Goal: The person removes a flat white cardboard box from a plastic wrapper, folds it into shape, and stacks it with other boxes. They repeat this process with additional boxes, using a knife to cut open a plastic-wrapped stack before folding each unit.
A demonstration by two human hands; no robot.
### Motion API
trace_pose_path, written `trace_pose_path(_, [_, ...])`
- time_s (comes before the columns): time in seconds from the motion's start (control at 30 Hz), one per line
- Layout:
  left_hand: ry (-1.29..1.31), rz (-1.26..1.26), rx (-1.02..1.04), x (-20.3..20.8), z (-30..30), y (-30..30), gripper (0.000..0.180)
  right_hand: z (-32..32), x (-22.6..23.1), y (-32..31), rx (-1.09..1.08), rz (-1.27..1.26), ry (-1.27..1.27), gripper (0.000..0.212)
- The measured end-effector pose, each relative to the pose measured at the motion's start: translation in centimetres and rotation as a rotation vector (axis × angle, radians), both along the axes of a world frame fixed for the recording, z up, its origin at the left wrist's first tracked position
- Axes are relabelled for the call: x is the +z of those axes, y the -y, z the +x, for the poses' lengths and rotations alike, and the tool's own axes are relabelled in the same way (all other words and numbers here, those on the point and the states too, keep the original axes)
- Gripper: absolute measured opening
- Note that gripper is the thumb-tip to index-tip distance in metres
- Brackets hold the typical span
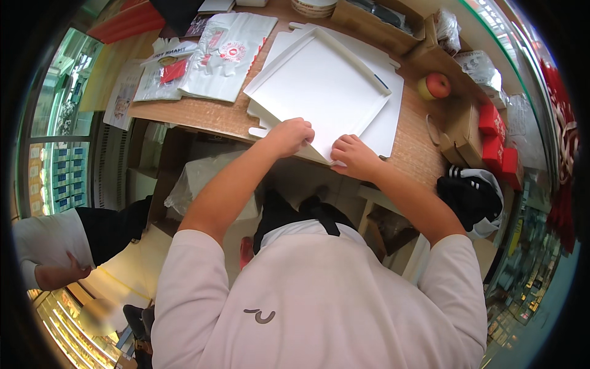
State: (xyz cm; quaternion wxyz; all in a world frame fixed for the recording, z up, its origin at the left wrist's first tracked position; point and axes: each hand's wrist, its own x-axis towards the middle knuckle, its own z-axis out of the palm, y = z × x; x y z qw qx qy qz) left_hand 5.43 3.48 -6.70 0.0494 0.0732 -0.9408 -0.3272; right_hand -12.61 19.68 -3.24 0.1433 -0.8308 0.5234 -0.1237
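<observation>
A white cardboard box (326, 80) with low raised walls sits at a slant on the wooden table, its near corner toward me. Under it lies a flat white cardboard sheet (388, 117) with slots and tabs along its edges. My left hand (291, 136) is closed, fingers curled over the box's near left edge. At the near corner, just to the right, my right hand (355, 156) pinches the box's edge. The near left side between my hands shows no raised wall. My fingertips are partly hidden by my knuckles.
White plastic bags (227, 55) lie on the table (166, 114) at left. A red apple (434, 86) and brown cartons (462, 132) stand at right, with red boxes (493, 138) beyond. A black and white cloth bundle (470, 197) is near my right elbow. Another person (55, 240) stands at left.
</observation>
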Motion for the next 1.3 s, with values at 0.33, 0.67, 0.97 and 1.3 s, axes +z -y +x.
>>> trace_pose_path(0.33, [-0.437, -0.026, 0.287, 2.4, 5.3, -6.2, 0.01, 3.5, -1.5, 0.4, -0.249, -0.039, 0.005, 0.021])
trace_pose_path(0.67, [0.627, 0.475, 1.49, -23.6, 34.2, -6.6, 0.023, 6.7, -1.1, 0.3, -0.491, -0.054, -0.002, 0.021])
trace_pose_path(0.97, [0.999, 0.567, 0.811, -26.5, 34.8, -3.0, 0.031, 7.2, -2.0, 0.9, -0.572, 0.023, -0.141, 0.024])
trace_pose_path(1.3, [0.902, 0.553, 1.662, -30.9, 42.6, -5.2, 0.055, 7.9, -1.9, 1.9, -0.603, 0.089, -0.183, 0.025])
